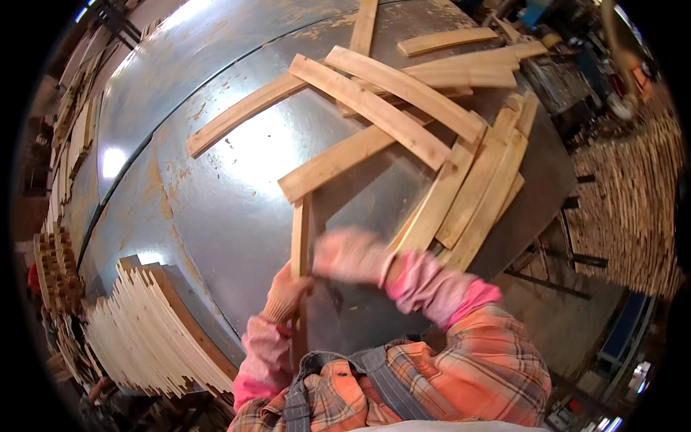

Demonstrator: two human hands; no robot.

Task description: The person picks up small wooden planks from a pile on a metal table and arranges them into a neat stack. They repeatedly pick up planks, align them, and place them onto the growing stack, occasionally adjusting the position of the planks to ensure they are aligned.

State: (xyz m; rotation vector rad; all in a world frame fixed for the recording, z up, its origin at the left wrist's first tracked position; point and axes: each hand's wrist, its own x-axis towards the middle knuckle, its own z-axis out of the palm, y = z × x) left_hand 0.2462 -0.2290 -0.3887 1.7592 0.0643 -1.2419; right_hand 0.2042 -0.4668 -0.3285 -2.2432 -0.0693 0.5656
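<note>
My left hand (pixel 286 294) is closed around a narrow wooden slat (pixel 299 237), which stands on edge and points away from me over the metal table (pixel 216 216). The slat's far end meets the near end of a wider wooden board (pixel 338 160) lying aslant; whether they touch I cannot tell. Just right of the held slat, my right hand (pixel 350 255) is smeared by motion, so its fingers do not show clearly. Beyond it, several slightly curved boards (pixel 461 194) lie side by side, and more boards (pixel 374 108) are crossed over one another at the table's middle.
A tight row of pale slats (pixel 155 327) sits at the table's near left. On the right, past the table edge, rises a large stack of thin wood pieces (pixel 626 209). Machinery (pixel 568 79) stands at the far right. A seam (pixel 169 122) crosses the tabletop.
</note>
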